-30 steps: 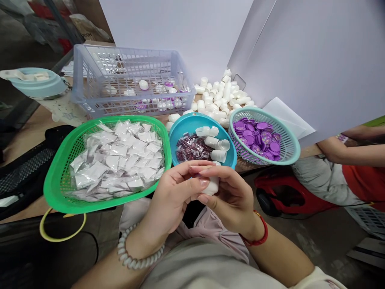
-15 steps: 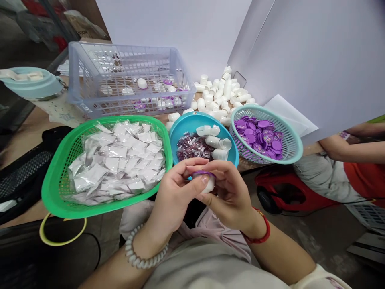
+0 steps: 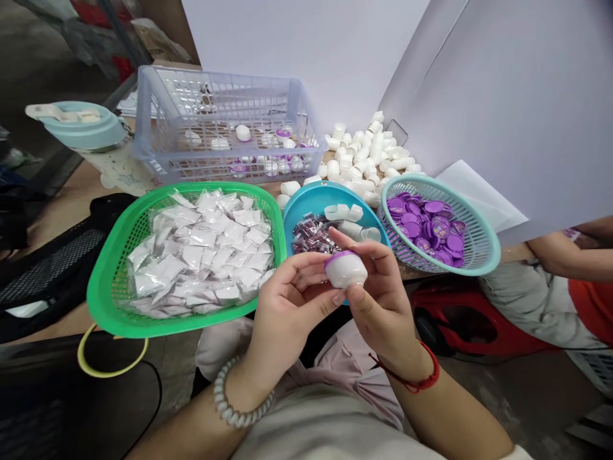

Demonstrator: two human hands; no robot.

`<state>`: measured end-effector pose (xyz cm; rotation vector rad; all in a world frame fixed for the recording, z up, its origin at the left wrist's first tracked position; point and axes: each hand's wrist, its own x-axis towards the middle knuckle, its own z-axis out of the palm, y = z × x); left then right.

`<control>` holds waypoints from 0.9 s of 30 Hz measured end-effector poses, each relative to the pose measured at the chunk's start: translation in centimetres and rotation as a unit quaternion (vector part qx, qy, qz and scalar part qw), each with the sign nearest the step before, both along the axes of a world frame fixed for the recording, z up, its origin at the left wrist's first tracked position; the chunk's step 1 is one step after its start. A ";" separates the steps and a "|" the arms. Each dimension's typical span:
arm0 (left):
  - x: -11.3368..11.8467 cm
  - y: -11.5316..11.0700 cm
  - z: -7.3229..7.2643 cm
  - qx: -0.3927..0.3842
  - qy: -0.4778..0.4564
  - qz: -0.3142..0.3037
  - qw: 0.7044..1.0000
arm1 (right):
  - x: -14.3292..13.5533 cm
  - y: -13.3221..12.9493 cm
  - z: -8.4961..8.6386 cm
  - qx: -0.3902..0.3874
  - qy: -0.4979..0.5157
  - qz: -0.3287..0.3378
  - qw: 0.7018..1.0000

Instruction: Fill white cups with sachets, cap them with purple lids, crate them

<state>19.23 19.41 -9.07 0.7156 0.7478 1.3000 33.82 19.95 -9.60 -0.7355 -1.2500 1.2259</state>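
A small white container with a purple lid [image 3: 347,271] is held between both hands, above the front of the blue bowl [image 3: 302,198]. My left hand [image 3: 292,300] grips its left side with thumb and fingers. On its right side, my right hand [image 3: 383,294] pinches it between thumb and fingers. The blue bowl holds dark red wrapped packets [image 3: 313,235] and white cups [image 3: 348,213]. To the left, a green basket [image 3: 112,319] is full of clear packets with white contents [image 3: 201,255]. A pale green basket [image 3: 488,246] on the right holds purple discs [image 3: 433,227].
A translucent crate [image 3: 215,156] with white and purple pieces stands at the back left, beside a light blue-lidded bottle [image 3: 90,131]. White cups [image 3: 359,156] are heaped behind the bowl. At the right, a person's arm [image 3: 569,255] shows near a red stool [image 3: 454,319].
The container has been tilted so that its white side shows more fully, and my fingers have spread around it. The whole view has shifted, with the baskets now further right in it.
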 end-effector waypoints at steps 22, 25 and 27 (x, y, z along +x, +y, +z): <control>-9.5 2.6 1.1 0.089 0.657 -0.024 0.748 | -1.2 12.6 3.0 0.162 -0.345 -0.012 0.925; -12.4 3.7 0.8 0.038 0.791 -0.064 0.607 | -2.4 20.5 4.2 0.180 -0.450 -0.119 0.866; -13.5 4.0 0.7 0.021 0.809 -0.090 0.580 | -3.4 24.9 5.0 0.159 -0.479 -0.141 0.852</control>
